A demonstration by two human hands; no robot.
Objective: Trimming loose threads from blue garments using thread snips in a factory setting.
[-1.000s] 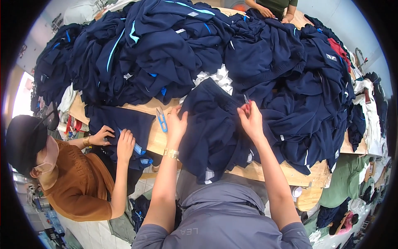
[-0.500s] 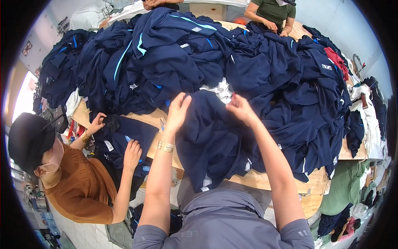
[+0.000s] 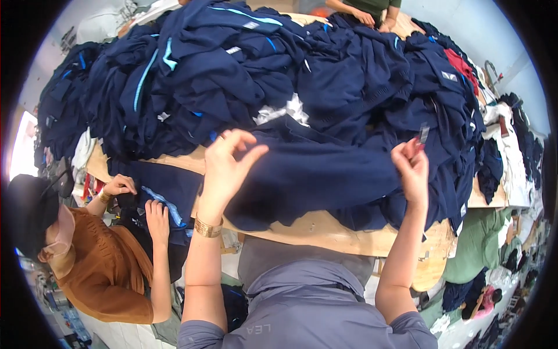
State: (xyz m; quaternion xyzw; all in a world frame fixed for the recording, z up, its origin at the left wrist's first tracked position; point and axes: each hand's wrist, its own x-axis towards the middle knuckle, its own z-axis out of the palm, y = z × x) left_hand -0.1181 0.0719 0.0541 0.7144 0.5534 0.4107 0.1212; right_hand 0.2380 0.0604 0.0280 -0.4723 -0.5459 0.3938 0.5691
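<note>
One garment (image 3: 317, 177); right grip (image 3: 413, 174) holds snips (image 3: 419, 145)

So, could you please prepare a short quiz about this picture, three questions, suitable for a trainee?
1. True or false: a dark blue garment spreads between the person's left hand and right hand.

2. Which colour shows on the small tool in the right hand? A) green; B) red; C) yellow.

3. Short answer: which of these two hands is nearer the white scraps?

Key: 1. True. 2. B, red. 3. The left hand.
</note>
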